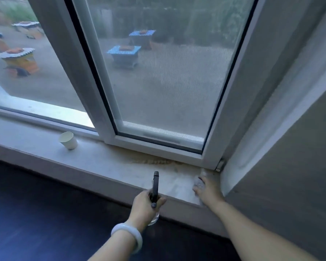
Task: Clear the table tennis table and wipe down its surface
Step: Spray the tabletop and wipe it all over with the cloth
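Lower centre, windowsill (105,162) | left hand (145,206) gripped on spray bottle (155,187) | right hand (208,189) fingers on crumpled cloth (199,182), clamping unclear | table tennis table unseen; wiping judged not yet begun

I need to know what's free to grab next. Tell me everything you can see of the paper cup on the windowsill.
The paper cup is white, plain and looks like thin paper, with a rolled rim at its open mouth. It stands alone on the pale windowsill, toward its left part, close to the window frame. Nothing touches it but the sill; both hands are well off to its right. What is inside it cannot be seen.
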Demonstrator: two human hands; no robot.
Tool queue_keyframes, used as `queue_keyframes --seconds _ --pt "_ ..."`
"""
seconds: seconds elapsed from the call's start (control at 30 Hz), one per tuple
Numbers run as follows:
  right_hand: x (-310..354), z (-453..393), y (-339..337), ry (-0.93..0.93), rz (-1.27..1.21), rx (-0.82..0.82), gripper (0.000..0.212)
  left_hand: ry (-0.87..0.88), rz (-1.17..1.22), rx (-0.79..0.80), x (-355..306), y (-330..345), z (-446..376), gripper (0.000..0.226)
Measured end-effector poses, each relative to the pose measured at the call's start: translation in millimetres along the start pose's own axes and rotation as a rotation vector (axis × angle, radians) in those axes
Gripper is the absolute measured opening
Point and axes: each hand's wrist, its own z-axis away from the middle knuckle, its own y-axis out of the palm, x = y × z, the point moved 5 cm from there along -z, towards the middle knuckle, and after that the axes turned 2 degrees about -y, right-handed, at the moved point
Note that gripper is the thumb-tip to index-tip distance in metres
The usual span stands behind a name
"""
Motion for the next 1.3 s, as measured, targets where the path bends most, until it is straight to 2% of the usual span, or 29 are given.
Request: queue_keyframes --seconds 0.1,0.27,0.4,0.53,0.73,1.0,1.3 --pt "2 -16 12 -0.031 0.056 0.047 0.065 0.005 -0.009 0.047 2 6 -29 0.025" --pt "-14 -24 29 -0.024 0.238 0.088 0.061 0.018 -0.044 0.060 2 18 -55 0.025" --pt "-22 -29 51 -0.056 0.359 0.201 0.061 0.029 -0.039 0.078 2 29 -67 0.024" --pt "-34 -30 61 -0.003 0.390 0.297 0.068 0.036 -0.066 0.068 0 37 -75 0.025" --pt "-47 -36 41 0.118 0.346 0.258 0.075 0.048 0.000 0.118 -15 51 -86 0.023" --pt "-44 -39 28 0.086 0.314 0.172 0.068 0.084 0.059 0.172 -39 73 -109 0.021" --pt "-44 -43 25 0.051 0.362 0.154 0.063 0.105 0.167 0.140 -39 87 -133 0.022"
